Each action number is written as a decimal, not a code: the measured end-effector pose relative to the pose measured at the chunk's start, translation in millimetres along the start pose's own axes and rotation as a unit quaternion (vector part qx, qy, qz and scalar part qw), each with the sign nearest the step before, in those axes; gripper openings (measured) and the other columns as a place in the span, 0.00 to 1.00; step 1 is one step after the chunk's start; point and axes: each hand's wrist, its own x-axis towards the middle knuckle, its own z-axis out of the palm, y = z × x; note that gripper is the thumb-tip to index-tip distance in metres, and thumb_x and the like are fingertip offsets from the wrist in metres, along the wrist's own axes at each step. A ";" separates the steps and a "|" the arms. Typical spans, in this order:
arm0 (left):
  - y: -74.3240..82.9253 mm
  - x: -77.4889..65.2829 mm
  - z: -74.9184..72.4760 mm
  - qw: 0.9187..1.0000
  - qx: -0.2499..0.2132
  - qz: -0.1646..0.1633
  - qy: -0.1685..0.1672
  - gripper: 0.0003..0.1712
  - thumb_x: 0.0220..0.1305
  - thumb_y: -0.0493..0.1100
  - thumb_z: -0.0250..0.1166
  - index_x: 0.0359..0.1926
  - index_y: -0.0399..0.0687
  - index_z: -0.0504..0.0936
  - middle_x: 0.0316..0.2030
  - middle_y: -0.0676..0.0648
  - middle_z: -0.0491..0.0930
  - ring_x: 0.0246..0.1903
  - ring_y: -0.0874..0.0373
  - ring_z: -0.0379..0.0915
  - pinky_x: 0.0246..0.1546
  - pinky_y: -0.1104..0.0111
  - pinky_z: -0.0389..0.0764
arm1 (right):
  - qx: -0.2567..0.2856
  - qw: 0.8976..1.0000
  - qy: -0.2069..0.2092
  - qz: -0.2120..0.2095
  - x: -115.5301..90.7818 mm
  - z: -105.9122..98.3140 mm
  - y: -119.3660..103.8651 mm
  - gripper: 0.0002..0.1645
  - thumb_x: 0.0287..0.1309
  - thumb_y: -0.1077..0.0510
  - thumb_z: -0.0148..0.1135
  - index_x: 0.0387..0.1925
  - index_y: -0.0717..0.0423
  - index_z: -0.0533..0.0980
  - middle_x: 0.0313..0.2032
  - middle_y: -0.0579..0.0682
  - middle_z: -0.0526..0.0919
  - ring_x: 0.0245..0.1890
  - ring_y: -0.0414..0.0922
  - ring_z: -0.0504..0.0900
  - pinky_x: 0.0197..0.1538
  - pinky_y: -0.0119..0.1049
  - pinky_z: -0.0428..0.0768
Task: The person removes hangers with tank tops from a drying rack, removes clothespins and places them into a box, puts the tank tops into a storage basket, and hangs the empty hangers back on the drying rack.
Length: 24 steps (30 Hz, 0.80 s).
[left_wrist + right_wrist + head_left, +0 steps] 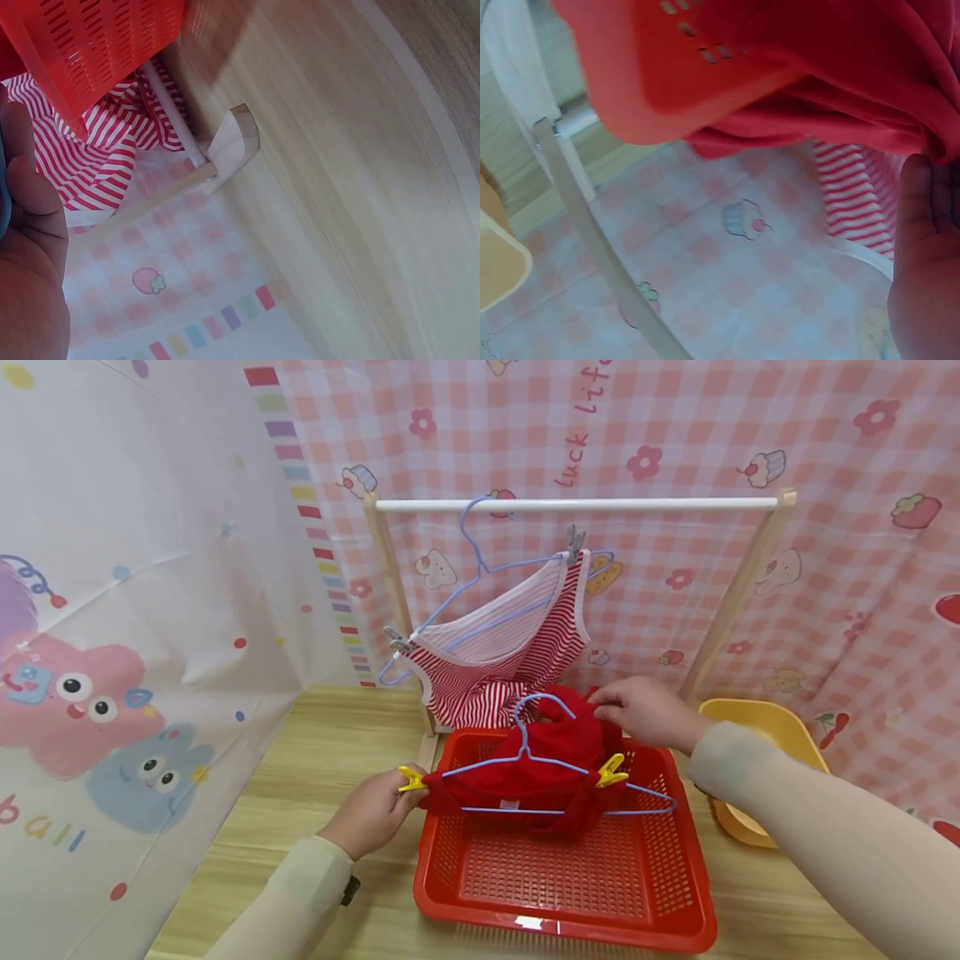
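Observation:
A blue clothes hanger carries a red garment, fixed near its shoulders by a yellow clothespin and a second yellow clothespin. My left hand grips the hanger's left end, where the cloth covers it, beside the first clothespin. With thumb and fingers, my right hand pinches a bunched part of the red cloth behind the hanger. In the right wrist view, the cloth drapes over the basket's rim up to the fingers. Below the hanger stands a red plastic basket.
Behind the basket, a red-and-white striped top hangs tilted on another blue hanger, held by grey clothespins. That hanger hooks over the white rod of a wooden rack. A yellow basket stands at the right.

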 end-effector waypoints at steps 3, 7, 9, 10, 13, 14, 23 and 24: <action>2.2 -0.1 -1.7 1.000 -0.009 -0.004 -0.003 0.07 0.78 0.42 0.61 0.51 0.49 0.82 0.43 0.53 0.90 0.42 0.60 0.88 0.52 0.55 0.87 | 0.014 1.000 0.006 -0.005 -7.5 -8.7 -6.2 0.09 0.70 0.59 0.67 0.46 0.53 0.89 0.41 0.48 0.91 0.38 0.44 0.83 0.47 0.46 0.83; 2.9 -0.7 -3.3 1.000 -0.019 -0.007 -0.004 0.07 0.78 0.43 0.61 0.51 0.50 0.82 0.44 0.53 0.89 0.43 0.61 0.87 0.52 0.56 0.88 | 0.024 1.000 0.009 -0.015 -17.9 -18.6 -14.4 0.08 0.69 0.59 0.68 0.45 0.53 0.89 0.39 0.46 0.91 0.36 0.43 0.83 0.45 0.43 0.83; 3.0 -1.0 -3.9 1.000 -0.025 -0.007 -0.004 0.07 0.78 0.43 0.61 0.51 0.50 0.82 0.44 0.54 0.89 0.43 0.61 0.87 0.52 0.58 0.88 | 0.035 0.999 0.002 -0.009 -22.8 -22.7 -17.8 0.08 0.69 0.59 0.68 0.45 0.53 0.89 0.37 0.45 0.91 0.35 0.41 0.81 0.44 0.41 0.82; 3.2 -1.1 -4.1 1.000 -0.025 -0.007 -0.002 0.07 0.78 0.42 0.61 0.51 0.50 0.82 0.43 0.54 0.89 0.42 0.62 0.86 0.51 0.58 0.88 | 0.040 0.999 0.000 -0.006 -25.2 -24.2 -19.2 0.08 0.69 0.58 0.68 0.45 0.53 0.89 0.37 0.45 0.91 0.34 0.41 0.81 0.43 0.40 0.82; 3.9 -0.9 -4.5 1.000 -0.024 -0.004 0.000 0.07 0.78 0.42 0.61 0.51 0.50 0.82 0.43 0.54 0.89 0.42 0.62 0.87 0.50 0.59 0.88 | 0.055 0.998 -0.006 0.000 -31.0 -26.6 -22.0 0.08 0.69 0.58 0.68 0.46 0.54 0.89 0.34 0.44 0.90 0.31 0.40 0.79 0.39 0.37 0.80; 4.1 -0.8 -4.4 1.000 -0.023 -0.004 0.000 0.07 0.78 0.42 0.61 0.51 0.50 0.82 0.43 0.54 0.89 0.42 0.62 0.87 0.51 0.59 0.88 | 0.060 0.998 -0.008 0.001 -32.7 -26.8 -22.5 0.08 0.69 0.58 0.68 0.46 0.54 0.89 0.34 0.44 0.90 0.31 0.39 0.79 0.39 0.36 0.79; 4.6 -1.2 -5.0 1.000 -0.024 0.002 -0.002 0.07 0.78 0.44 0.61 0.50 0.51 0.82 0.42 0.55 0.88 0.40 0.64 0.85 0.50 0.61 0.88 | 0.087 0.996 -0.035 0.000 -43.3 -25.4 -25.9 0.08 0.68 0.59 0.69 0.46 0.54 0.89 0.37 0.44 0.92 0.37 0.38 0.84 0.44 0.35 0.83; 4.7 -1.4 -5.1 1.000 -0.021 0.003 -0.001 0.06 0.78 0.44 0.61 0.50 0.52 0.82 0.41 0.55 0.88 0.40 0.64 0.85 0.49 0.62 0.88 | 0.088 0.995 -0.040 0.000 -44.0 -24.6 -26.1 0.08 0.68 0.58 0.69 0.46 0.54 0.89 0.38 0.44 0.92 0.37 0.38 0.84 0.45 0.36 0.84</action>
